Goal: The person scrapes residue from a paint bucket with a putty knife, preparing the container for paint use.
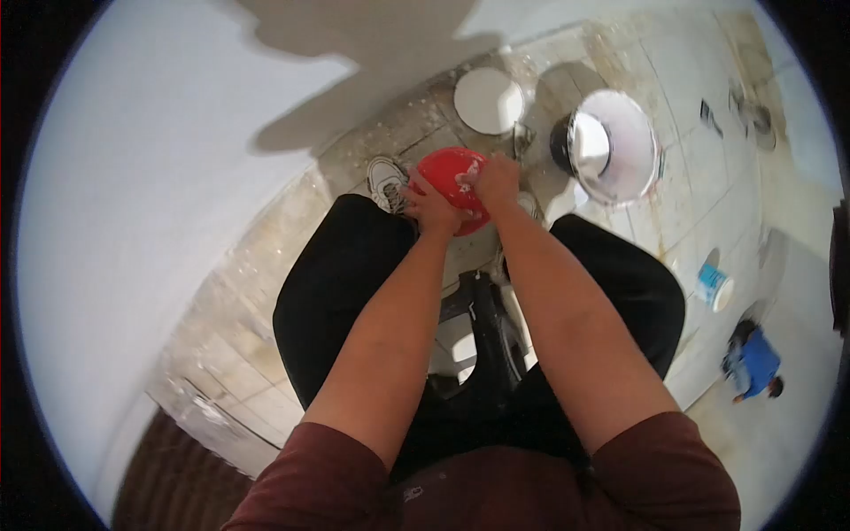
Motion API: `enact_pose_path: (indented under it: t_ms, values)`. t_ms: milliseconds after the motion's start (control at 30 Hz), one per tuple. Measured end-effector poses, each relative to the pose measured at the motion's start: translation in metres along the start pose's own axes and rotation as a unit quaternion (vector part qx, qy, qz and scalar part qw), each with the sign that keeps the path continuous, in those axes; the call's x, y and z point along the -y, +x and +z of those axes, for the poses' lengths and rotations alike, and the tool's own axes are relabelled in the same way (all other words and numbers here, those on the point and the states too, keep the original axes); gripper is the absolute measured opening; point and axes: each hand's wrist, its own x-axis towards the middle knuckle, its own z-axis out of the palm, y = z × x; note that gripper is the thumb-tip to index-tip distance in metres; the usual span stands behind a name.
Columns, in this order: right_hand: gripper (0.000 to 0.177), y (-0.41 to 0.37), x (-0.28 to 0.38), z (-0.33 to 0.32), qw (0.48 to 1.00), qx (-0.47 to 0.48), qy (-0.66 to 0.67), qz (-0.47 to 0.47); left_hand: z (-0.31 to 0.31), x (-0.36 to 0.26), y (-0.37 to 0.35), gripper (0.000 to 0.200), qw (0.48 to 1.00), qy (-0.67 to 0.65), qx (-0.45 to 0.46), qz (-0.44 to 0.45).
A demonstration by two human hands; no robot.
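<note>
A round red plastic bowl (450, 171), glossy and smeared with white blotches near its right rim, is held low over the spattered tiled floor (682, 203), in front of the person's knees and just beside a white sneaker (386, 180). Both bare arms reach straight down and forward, nearly parallel, from dark red sleeves. The left hand (431, 209) clasps the bowl's near left edge, fingers curled around it and knuckles facing up. The right hand (497, 180) is closed on the right rim, bunched into a fist-like grip; whether it also holds something small cannot be told. Beyond the bowl lie a flat round white lid (488, 100) and a white bucket (620, 146) with a dark inside, both apart from the hands.
</note>
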Motion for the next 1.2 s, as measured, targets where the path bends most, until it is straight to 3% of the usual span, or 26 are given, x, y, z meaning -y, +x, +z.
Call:
enact_pose_path:
  t_ms: [67,167,267,567,967,1067,1200]
  values:
    - [0.081,-0.008,0.001,-0.009,0.999,-0.039,0.03,-0.008,-0.011,-0.012,0.005,0.155,0.999,0.027,0.025,-0.018]
    - [0.081,-0.005,0.008,-0.025,0.999,0.038,-0.024,-0.01,-0.025,-0.017,0.003,0.157,0.997,0.016,0.064,-0.05]
    - [0.095,0.004,0.006,-0.02,0.994,0.049,-0.095,-0.031,-0.022,-0.014,0.003,0.158,0.996,-0.004,0.068,-0.063]
    - [0.086,0.007,-0.002,-0.014,0.998,0.047,-0.029,-0.031,-0.021,-0.014,0.004,0.159,0.994,-0.014,0.071,-0.077]
    - [0.077,-0.01,0.001,-0.009,0.998,-0.041,-0.004,-0.051,-0.018,-0.014,0.007,0.156,0.994,-0.017,0.066,-0.09]
    - [0.072,0.018,-0.016,-0.001,0.998,0.012,0.001,-0.069,-0.021,-0.016,0.004,0.155,0.995,-0.016,0.061,-0.074]
    - [0.063,0.022,-0.021,0.007,0.999,0.0,0.037,-0.037,-0.02,-0.013,-0.003,0.15,0.996,-0.019,0.044,-0.07]
